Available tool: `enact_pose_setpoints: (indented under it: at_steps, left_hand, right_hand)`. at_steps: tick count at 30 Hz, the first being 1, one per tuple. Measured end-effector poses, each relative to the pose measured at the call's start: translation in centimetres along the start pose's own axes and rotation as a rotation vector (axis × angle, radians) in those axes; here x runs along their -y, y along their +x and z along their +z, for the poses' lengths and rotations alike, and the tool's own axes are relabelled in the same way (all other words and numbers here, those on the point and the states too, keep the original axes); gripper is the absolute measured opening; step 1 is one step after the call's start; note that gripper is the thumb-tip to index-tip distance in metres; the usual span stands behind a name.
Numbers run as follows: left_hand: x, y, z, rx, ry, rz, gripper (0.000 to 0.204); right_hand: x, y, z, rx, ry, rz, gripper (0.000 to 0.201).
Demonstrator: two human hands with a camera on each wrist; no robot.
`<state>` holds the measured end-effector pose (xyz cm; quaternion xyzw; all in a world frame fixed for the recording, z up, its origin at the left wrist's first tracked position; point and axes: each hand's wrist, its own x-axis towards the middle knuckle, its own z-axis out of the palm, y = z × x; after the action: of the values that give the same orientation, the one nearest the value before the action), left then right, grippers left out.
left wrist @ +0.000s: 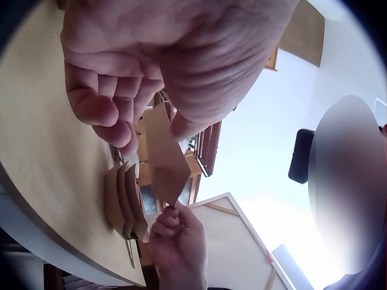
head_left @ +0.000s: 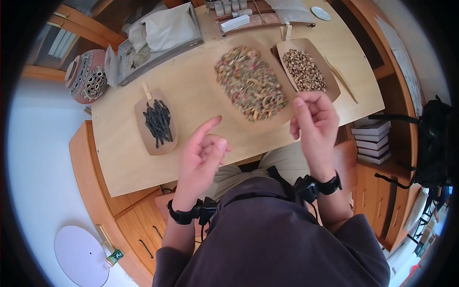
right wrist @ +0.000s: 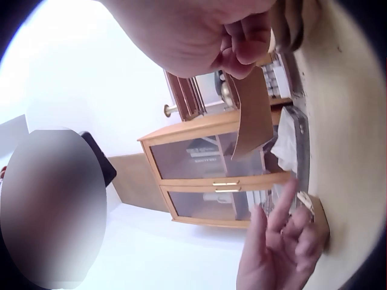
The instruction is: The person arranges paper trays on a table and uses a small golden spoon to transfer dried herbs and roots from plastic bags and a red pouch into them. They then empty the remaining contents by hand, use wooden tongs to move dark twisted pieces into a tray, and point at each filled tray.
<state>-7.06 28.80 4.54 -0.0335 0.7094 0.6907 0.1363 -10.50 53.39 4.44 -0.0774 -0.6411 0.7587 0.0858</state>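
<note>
My right hand pinches the near right corner of a brown paper tray between thumb and fingers. The tray holds a mix of dried herbs and flower bits, blurred in the head view. From the left wrist view the tray is raised above the table, with the right hand at its corner. My left hand is off the tray, to its near left, index finger stretched out and the others loosely bent, with nothing in it. A paper tray of dark dried sticks lies farther left.
Right of the raised tray stands another paper tray of chopped brown pieces with a clothespin. A curved wooden tool lies beside it. A metal tray, a patterned pot and small jars line the back.
</note>
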Motion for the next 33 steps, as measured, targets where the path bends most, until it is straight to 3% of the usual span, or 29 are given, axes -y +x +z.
enact_pose_setpoints:
  at_steps: [2, 5, 8, 11, 14, 20, 23, 26, 29, 33]
  left_hand:
    - [-0.1, 0.3, 0.5, -0.008, -0.093, -0.026, 0.059]
    - [-0.6, 1.3, 0.7, 0.032, -0.045, -0.042, 0.064]
    - [0.1, 1.7, 0.7, -0.043, -0.065, -0.023, 0.062]
    - [0.8, 1.3, -0.4, -0.236, 0.242, 0.15, 0.049]
    - [1.4, 0.6, -3.3, -0.441, 0.772, 0.352, 0.033]
    - [2.6, -2.0, -9.1, -0.643, 1.129, 0.513, 0.033]
    - [3.5, -3.0, -11.1, -0.791, 1.07, 0.296, 0.042]
    - [4.8, -3.2, -12.8, -0.806, 0.619, 0.016, 0.052]
    - [5.7, -2.6, -13.6, -0.706, 0.27, -0.175, 0.052]
    - [5.7, -2.3, -13.8, -0.612, 0.122, -0.158, 0.047]
  right_hand:
    - [-0.7, -1.0, 1.4, 0.022, 0.024, 0.037, 0.008]
    - [-2.4, -1.7, 2.3, 0.078, 0.029, 0.061, 0.01]
    - [-3.4, -1.2, 2.8, 0.03, 0.034, 0.115, 0.011]
    - [-4.1, -0.6, 3.0, 0.014, -0.002, 0.111, 0.012]
    - [-4.8, -0.2, 3.1, 0.012, -0.014, 0.11, 0.013]
    - [-5.8, 0.4, 3.3, 0.038, -0.052, 0.12, 0.013]
    - [-6.0, 0.4, 3.6, 0.045, -0.066, 0.13, 0.014]
    - [-5.9, 0.4, 4.3, 0.048, -0.082, 0.132, 0.014]
    - [-6.0, 0.3, 4.9, 0.041, -0.092, 0.128, 0.014]
    - [-6.2, 0.3, 5.3, 0.057, -0.095, 0.12, 0.014]
